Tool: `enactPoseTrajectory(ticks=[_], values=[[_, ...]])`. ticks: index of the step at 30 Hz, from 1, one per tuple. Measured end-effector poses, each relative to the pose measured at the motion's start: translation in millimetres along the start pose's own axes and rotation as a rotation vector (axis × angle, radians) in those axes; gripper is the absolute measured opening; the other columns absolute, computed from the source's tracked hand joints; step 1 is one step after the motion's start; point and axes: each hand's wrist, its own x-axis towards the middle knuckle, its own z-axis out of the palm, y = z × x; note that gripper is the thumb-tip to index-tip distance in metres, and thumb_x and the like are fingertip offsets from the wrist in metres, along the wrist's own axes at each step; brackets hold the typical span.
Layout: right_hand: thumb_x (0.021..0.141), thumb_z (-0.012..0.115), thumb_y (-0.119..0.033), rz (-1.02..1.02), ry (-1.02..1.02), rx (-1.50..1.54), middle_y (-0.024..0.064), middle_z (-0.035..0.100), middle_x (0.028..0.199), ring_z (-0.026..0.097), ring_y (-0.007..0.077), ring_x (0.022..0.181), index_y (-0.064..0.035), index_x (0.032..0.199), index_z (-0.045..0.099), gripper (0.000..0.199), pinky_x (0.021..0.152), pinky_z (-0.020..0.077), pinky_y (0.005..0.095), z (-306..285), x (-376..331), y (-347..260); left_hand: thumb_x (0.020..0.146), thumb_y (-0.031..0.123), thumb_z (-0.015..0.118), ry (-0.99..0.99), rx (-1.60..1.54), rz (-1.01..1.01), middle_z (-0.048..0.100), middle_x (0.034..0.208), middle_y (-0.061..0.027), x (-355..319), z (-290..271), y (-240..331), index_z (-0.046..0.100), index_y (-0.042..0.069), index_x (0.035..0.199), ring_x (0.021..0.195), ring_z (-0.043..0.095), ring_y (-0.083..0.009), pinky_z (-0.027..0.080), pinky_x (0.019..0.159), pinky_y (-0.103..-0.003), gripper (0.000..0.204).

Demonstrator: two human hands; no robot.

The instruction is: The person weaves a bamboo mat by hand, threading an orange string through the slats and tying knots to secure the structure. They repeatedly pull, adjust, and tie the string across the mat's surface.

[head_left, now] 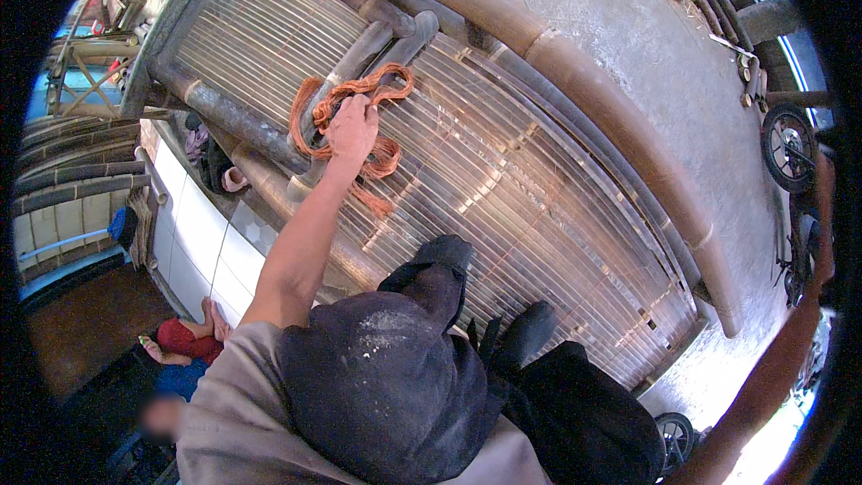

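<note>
A loose, looped bundle of orange twine [382, 157] lies over the dark bamboo crosspieces [355, 52] of a slatted bamboo bench [530, 189]. My left hand [352, 128] reaches down into the middle of the bundle, its fingers closed on the strands. Loops spread out on both sides of it, and a frayed end hangs toward the slats nearer me. My right arm stretches far out along the right rim, away from the bench. At its far end my right hand [823, 175] is dim and distorted, so its fingers cannot be made out.
My dark-clad knees and feet [444, 256] are on the slats. Thick bamboo rails [584, 63] edge the bench. Another person [193, 341] sits at the lower left beside white tiles [193, 224]. A motorcycle wheel [790, 148] and grey concrete floor [628, 0] lie to the right.
</note>
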Motion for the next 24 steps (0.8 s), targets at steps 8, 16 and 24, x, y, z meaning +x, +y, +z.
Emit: enactPoseTrajectory(ticks=[8, 16, 24], values=[[0.100, 0.060, -0.032, -0.412, -0.606, 0.908, 0.0144, 0.071, 0.098, 0.066, 0.0219, 0.091, 0.0005, 0.110, 0.069, 0.036, 0.085, 0.0517, 0.0384, 65, -150, -245, 0.098, 0.016, 0.057, -0.474, -1.526, -0.510, 0.067, 0.095, -0.0036, -57, -51, 63, 0.061, 0.003, 0.116, 0.087, 0.066, -0.0161, 0.053, 0.082, -0.033, 0.023], [0.100, 0.061, -0.036, -0.177, -1.300, 1.423, 0.0090, 0.070, 0.097, 0.062, 0.0151, 0.088, 0.0036, 0.115, 0.067, 0.043, 0.081, 0.0513, 0.0318, 100, -235, -345, 0.096, 0.017, 0.065, -0.684, -1.716, -0.473, 0.068, 0.104, -0.0056, -110, -47, 130, 0.060, 0.003, 0.120, 0.095, 0.067, -0.0170, 0.054, 0.088, -0.035, 0.028], [0.098, 0.068, -0.020, 0.149, -1.393, 1.668, 0.0072, 0.071, 0.097, 0.066, 0.0127, 0.082, 0.0031, 0.111, 0.068, 0.027, 0.075, 0.0539, 0.0277, 111, -267, -351, 0.096, 0.014, 0.064, -0.698, -1.607, -0.352, 0.070, 0.098, -0.0045, -105, -42, 142, 0.059, 0.004, 0.117, 0.090, 0.067, -0.0156, 0.054, 0.082, -0.032, 0.024]])
